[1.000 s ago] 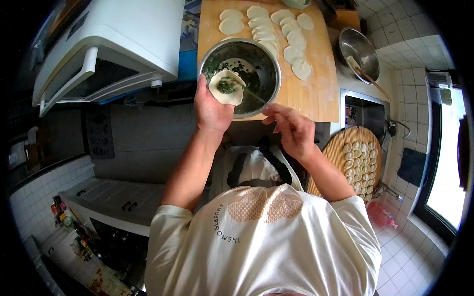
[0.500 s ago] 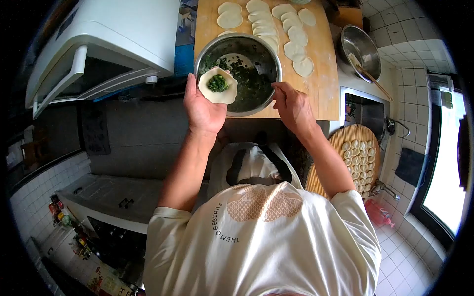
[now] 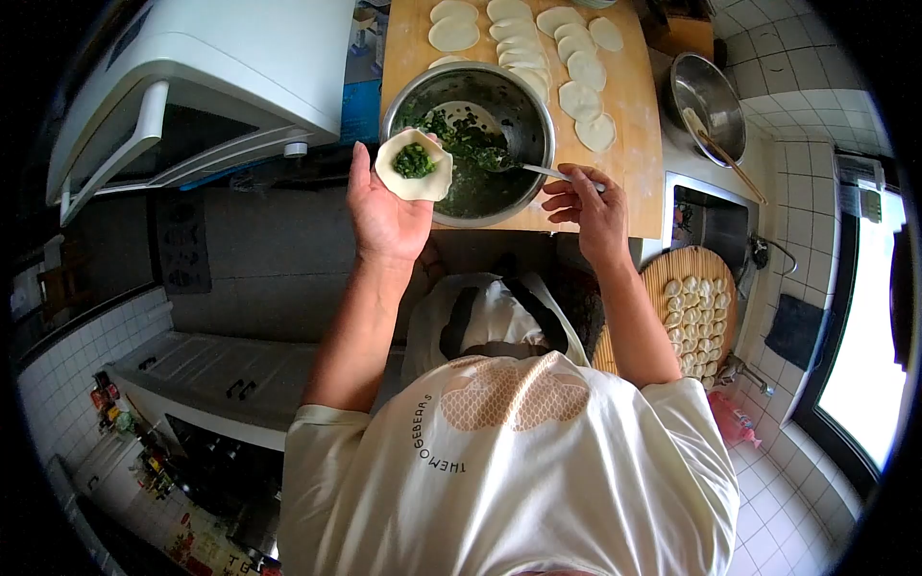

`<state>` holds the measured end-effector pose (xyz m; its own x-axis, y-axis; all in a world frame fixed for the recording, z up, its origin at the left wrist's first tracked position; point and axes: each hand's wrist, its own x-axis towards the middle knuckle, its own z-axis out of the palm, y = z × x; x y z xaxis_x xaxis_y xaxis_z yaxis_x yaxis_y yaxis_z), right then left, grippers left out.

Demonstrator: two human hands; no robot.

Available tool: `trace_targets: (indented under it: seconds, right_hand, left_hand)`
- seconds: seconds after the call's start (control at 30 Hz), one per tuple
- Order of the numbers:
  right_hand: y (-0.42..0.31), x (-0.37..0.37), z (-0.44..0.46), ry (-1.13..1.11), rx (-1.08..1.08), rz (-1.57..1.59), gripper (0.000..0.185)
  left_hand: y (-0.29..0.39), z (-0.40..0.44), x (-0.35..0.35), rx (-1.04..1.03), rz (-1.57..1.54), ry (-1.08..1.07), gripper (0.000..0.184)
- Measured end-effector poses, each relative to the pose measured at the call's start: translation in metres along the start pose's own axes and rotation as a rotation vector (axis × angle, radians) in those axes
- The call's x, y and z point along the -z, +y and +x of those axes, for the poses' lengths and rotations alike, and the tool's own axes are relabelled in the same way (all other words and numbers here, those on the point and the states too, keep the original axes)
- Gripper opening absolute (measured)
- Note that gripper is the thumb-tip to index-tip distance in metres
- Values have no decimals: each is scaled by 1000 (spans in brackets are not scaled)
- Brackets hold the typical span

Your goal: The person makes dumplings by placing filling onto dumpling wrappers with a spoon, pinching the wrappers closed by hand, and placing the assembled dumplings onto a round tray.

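Note:
My left hand (image 3: 389,216) is palm up, cupping a round dumpling wrapper (image 3: 438,180) over the left rim of a steel mixing bowl (image 3: 423,209). A mound of chopped green filling (image 3: 413,161) sits in the middle of the wrapper. More of the same filling lies in the bowl, some pushed toward its far side. My right hand (image 3: 597,213) is at the bowl's right, fingers loosely around the handle end of a metal spoon (image 3: 541,171). The spoon crosses the bowl's right rim, and its head rests among the greens.
Rows of flat wrappers (image 3: 580,101) lie on the wooden board (image 3: 634,125) behind the bowl. Rightward are a second steel bowl (image 3: 706,96) with a wooden utensil, a sink (image 3: 725,226) and a round tray (image 3: 663,271) of folded dumplings. A white appliance (image 3: 259,58) stands at left.
My right hand has moved right, away from the bowl's rim, and the spoon handle now shows. My left hand has shifted slightly left with the filled wrapper.

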<state>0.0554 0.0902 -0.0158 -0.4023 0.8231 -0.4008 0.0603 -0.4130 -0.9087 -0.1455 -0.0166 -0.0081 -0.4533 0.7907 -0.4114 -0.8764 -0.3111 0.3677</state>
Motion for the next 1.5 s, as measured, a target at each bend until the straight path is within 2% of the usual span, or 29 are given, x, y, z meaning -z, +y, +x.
trace_targets:
  seconds: [0.23,0.37,0.47,0.5,0.57,0.67,0.9,0.97,1.1,1.17,1.23,1.33,1.37,1.43,1.47,1.5]
  right_hand:
    - [-13,3,-6,-18,-27,93,27]
    - [-37,-4,-30,-98,49,198,29]
    - [-45,-23,-55,-200,312,-3,28]
    - [-38,-28,-59,-217,403,-100,23]
    - [-28,-32,-55,-279,709,-520,20]
    - [-30,-33,-57,-282,832,-612,19]
    - [-30,-34,-59,-261,736,-546,20]
    - [-23,-33,-59,-244,569,-284,21]
    - [-35,-31,-60,-218,562,-110,25]
    - [-36,-24,-53,-143,473,21,25]
    - [-29,-20,-37,-98,460,-11,25]
    - [-10,-15,-12,-57,265,-434,19]
    - [-7,-14,-9,-57,266,-433,19]
    - [4,-8,-3,-87,395,-816,17]
    - [8,-3,1,-85,521,-849,18]
    - [2,-3,-1,-86,521,-848,18]
  left_hand:
    - [-2,2,3,10,8,13,54]
    - [-8,5,-3,23,18,83,55]
    - [-14,5,-13,34,5,18,54]
    - [-15,5,-15,32,-11,-6,54]
    - [-16,7,-14,55,4,-1,53]
    - [-17,6,-19,66,-24,39,53]
    - [-19,9,-11,60,2,4,54]
    - [-18,9,-11,68,-2,14,54]
    - [-17,8,-11,43,2,2,53]
    - [-16,8,-11,38,0,5,53]
    - [-14,5,-12,41,18,33,54]
    - [-11,3,-8,72,-16,-16,55]
    - [-10,2,-8,72,-15,-17,55]
    - [-7,-2,-11,102,-13,-27,55]
    - [-5,-5,-13,100,-13,-26,55]
    - [-4,-8,-16,121,-25,-38,56]
